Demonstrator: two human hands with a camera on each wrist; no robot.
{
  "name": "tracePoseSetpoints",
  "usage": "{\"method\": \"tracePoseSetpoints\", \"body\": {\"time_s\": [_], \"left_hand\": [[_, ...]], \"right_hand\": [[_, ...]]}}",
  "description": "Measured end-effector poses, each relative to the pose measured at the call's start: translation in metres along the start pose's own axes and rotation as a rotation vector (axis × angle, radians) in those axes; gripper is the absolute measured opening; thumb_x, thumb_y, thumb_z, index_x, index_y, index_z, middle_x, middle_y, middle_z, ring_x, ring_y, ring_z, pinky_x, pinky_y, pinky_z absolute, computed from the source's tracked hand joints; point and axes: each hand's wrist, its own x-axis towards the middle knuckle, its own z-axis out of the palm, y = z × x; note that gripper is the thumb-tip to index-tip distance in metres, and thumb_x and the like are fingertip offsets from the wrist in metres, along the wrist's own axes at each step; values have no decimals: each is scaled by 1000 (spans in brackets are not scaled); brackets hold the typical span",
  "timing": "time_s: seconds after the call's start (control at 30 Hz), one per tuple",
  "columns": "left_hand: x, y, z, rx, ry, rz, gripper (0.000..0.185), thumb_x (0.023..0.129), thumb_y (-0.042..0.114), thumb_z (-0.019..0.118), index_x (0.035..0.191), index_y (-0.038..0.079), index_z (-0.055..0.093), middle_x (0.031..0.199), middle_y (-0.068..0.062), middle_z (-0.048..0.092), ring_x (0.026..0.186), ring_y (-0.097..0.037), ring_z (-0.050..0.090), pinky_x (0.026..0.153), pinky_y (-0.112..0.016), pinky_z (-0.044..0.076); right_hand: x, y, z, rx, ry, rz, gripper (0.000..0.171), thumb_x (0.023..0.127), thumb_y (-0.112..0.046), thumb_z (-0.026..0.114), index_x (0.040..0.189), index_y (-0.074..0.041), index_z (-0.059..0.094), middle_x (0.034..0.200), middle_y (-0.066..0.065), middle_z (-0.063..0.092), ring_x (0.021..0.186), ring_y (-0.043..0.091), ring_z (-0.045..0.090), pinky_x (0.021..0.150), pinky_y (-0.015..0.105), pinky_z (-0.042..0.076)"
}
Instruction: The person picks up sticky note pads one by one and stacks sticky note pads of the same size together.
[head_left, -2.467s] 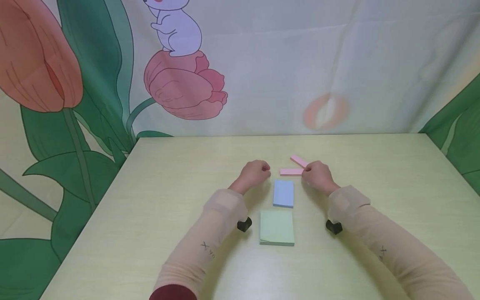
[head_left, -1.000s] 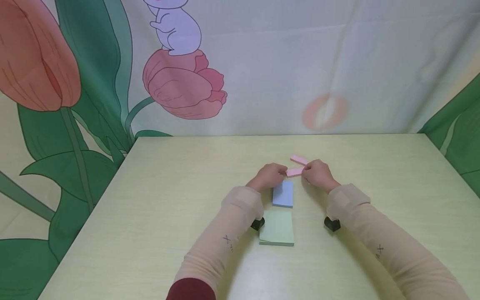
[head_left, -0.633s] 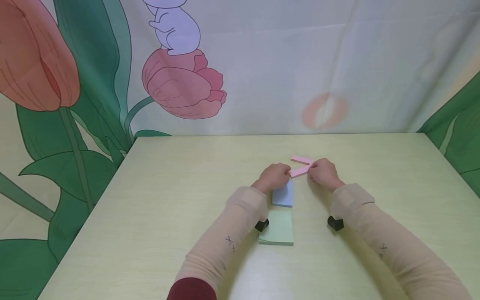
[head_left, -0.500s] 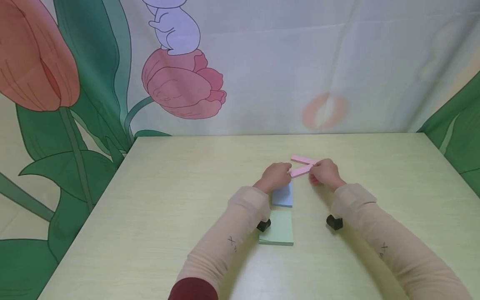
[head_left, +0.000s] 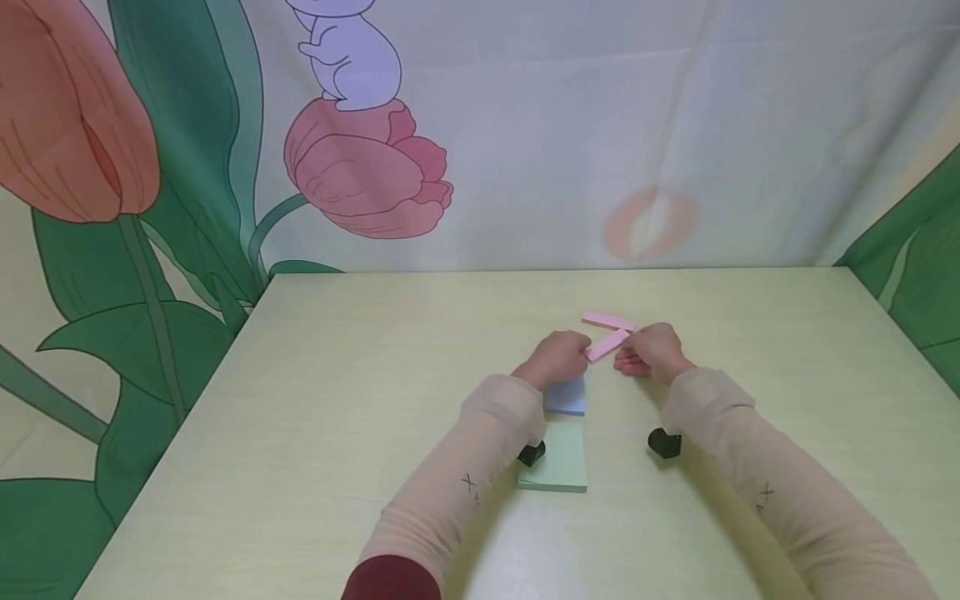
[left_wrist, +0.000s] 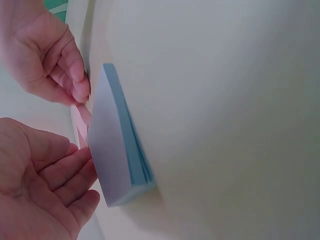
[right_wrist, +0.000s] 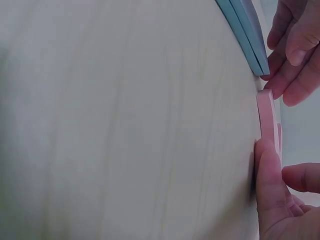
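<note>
Two narrow pink sticky note pads lie at an angle to each other beyond the blue pad. My right hand [head_left: 654, 350] pinches the right end of the near pink pad [head_left: 607, 345], its thumb along the edge in the right wrist view. My left hand [head_left: 557, 358] has its fingertips at that pad's left end, thumb apart from the fingers. The far pink pad [head_left: 606, 320] meets the near one close to my right fingertips. Under my left hand lies the blue sticky note pad [head_left: 567, 400], partly covered. Nearer to me is the green sticky note pad [head_left: 561, 462].
All pads rest on a pale wooden table [head_left: 315, 433]. A printed cloth [head_left: 525, 150] with tulips and a rabbit hangs behind its far edge. Dark wrist cameras [head_left: 664, 444] hang below both sleeves.
My left hand has moved right to the near pink pad. That pad has shifted right and turned, its left end swinging toward me. The far pad has turned slightly flatter.
</note>
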Motion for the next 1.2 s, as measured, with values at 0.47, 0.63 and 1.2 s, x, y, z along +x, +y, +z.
{"method": "tracePoseSetpoints", "body": {"time_s": [0.47, 0.63, 1.2], "left_hand": [[-1, 13, 5, 57, -63, 37, 30, 84, 9, 48, 112, 10, 58, 94, -2, 60, 76, -13, 47, 69, -21, 38], [-3, 17, 5, 95, -62, 35, 33, 86, 11, 45, 117, 10, 55, 103, -4, 61, 81, -13, 48, 77, -24, 41], [2, 25, 13, 71, 73, 28, 15, 86, 13, 49, 92, 6, 61, 71, 0, 48, 60, -10, 39, 53, -18, 27]], "right_hand": [[-2, 1, 0, -73, -25, -29, 22, 87, -7, 45, 102, 8, 50, 57, 1, 59, 50, 9, 59, 55, 24, 51], [-1, 2, 0, -102, -25, -37, 23, 87, -8, 45, 103, 8, 50, 57, 1, 58, 49, 9, 57, 53, 23, 50], [2, 0, 1, -133, 46, -43, 26, 84, -6, 45, 106, 8, 51, 60, 2, 55, 48, 8, 53, 53, 23, 50]]}}
